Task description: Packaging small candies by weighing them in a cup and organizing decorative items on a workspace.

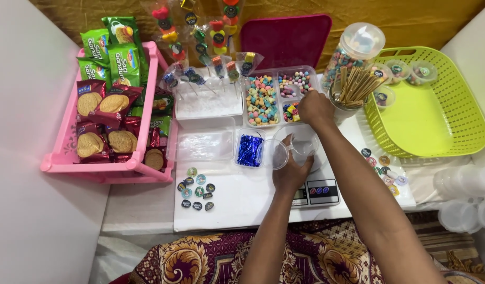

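The clear plastic cup [304, 149] sat on the scale [318, 190]; left hand [291, 171] gripped it, right hand [316, 108] pinched candy [291, 112].

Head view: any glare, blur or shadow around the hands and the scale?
Head view: light is even and soft, with only faint shadows under the left hand and right hand; the scale shows no glare; the clear cups at the right edge look washed out and soft; the biscuit packets stay sharp; straight edges bow slightly towards the corners.
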